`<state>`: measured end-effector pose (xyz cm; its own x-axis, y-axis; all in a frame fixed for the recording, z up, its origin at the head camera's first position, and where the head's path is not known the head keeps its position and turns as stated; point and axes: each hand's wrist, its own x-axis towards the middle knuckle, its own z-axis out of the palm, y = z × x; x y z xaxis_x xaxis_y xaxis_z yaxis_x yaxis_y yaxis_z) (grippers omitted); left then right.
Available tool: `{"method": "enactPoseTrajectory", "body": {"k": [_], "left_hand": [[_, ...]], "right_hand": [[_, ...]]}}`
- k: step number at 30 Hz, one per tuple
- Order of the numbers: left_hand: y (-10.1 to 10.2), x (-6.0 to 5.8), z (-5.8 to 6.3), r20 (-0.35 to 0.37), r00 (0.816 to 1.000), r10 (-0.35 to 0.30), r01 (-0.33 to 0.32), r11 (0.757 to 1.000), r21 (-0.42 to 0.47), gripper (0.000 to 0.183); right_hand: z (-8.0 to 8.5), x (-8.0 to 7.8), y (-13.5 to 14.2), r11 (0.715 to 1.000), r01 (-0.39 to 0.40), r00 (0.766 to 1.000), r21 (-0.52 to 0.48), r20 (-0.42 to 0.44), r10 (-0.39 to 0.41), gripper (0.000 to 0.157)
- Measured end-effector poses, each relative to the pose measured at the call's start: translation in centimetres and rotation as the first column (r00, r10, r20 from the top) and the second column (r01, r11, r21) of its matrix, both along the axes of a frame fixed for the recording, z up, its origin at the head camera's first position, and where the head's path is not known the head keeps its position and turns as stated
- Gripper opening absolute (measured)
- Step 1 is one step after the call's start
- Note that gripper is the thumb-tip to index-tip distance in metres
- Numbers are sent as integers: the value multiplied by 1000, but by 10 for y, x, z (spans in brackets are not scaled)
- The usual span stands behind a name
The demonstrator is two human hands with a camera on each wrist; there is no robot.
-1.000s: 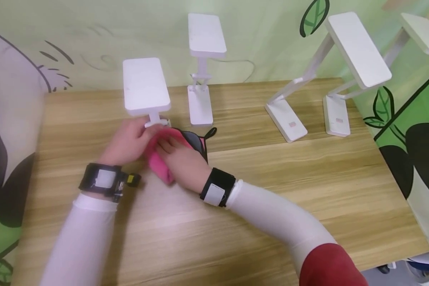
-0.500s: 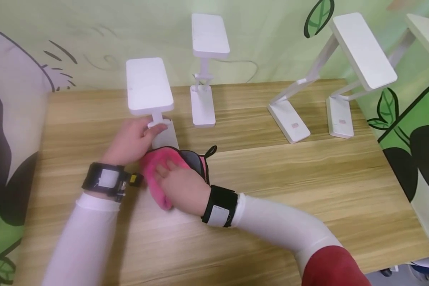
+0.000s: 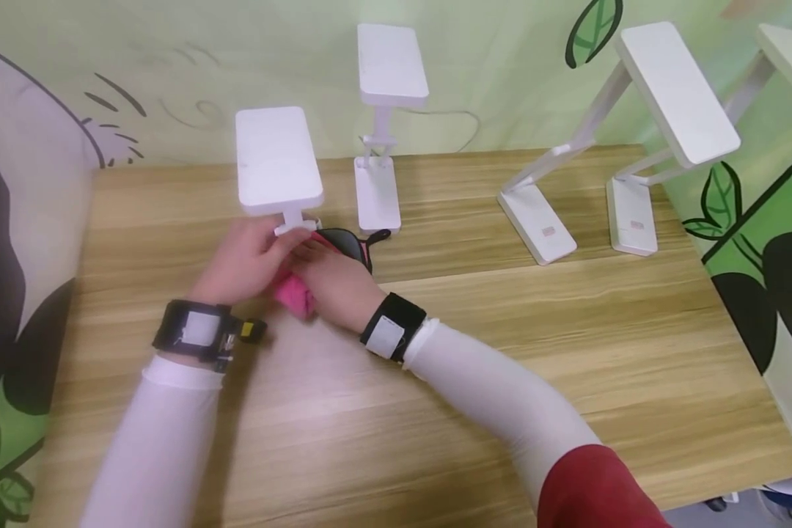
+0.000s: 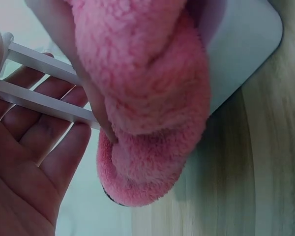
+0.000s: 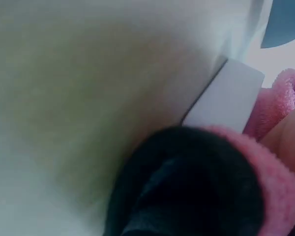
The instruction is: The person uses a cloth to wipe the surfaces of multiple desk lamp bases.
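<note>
At the left of the table stands a white desk lamp (image 3: 279, 158). My left hand (image 3: 240, 257) holds it low on its arm; in the left wrist view, fingers (image 4: 64, 152) lie behind the two thin bars (image 4: 42, 101). My right hand (image 3: 339, 286) presses a fluffy pink cloth (image 3: 295, 295) with a dark grey side onto the lamp's base (image 4: 246, 49), close beside the left hand. Folds of the pink cloth cover much of that base. In the right wrist view, the cloth's dark side (image 5: 187, 187) hides most of the hand.
Behind and right of the held lamp stands a second white lamp (image 3: 378, 194). Two more, a lamp (image 3: 537, 224) and its neighbour (image 3: 633, 216), stand toward the right. A thin cable (image 3: 468, 121) runs along the back wall. The wooden table (image 3: 501, 352) ends at the right.
The right hand slid the cloth toward me along the lamp's base, baring its upper part, then back up toward the lamp's arm. The left hand keeps its hold.
</note>
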<state>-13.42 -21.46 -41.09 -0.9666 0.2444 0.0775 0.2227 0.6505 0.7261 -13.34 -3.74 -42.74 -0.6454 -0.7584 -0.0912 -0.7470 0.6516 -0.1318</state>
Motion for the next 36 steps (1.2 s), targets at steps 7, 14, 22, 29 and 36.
{"method": "enactPoseTrajectory", "body": {"k": [7, 14, 22, 29, 36], "left_hand": [[-2, 0, 3, 37, 999, 1, -1, 1000, -6, 44], [-3, 0, 4, 81, 996, 21, -20, 1000, -11, 43], [-1, 1, 2, 71, 997, 32, -30, 999, -34, 51], [0, 0, 2, 57, 998, 29, -27, 999, -35, 49], [1, 0, 2, 33, 999, 12, -11, 999, -42, 48]], "right_hand": [[-6, 15, 15, 998, 8, 998, -64, -62, -12, 64], [-2, 46, 32, 999, 30, 997, -25, -67, -32, 65], [9, 84, 27, 992, -18, 997, 127, -74, 28, 79], [8, 72, 9, 997, -59, 996, 50, -65, 62, 71], [1, 25, -6, 999, 7, 1000, -40, 28, -6, 70]]}}
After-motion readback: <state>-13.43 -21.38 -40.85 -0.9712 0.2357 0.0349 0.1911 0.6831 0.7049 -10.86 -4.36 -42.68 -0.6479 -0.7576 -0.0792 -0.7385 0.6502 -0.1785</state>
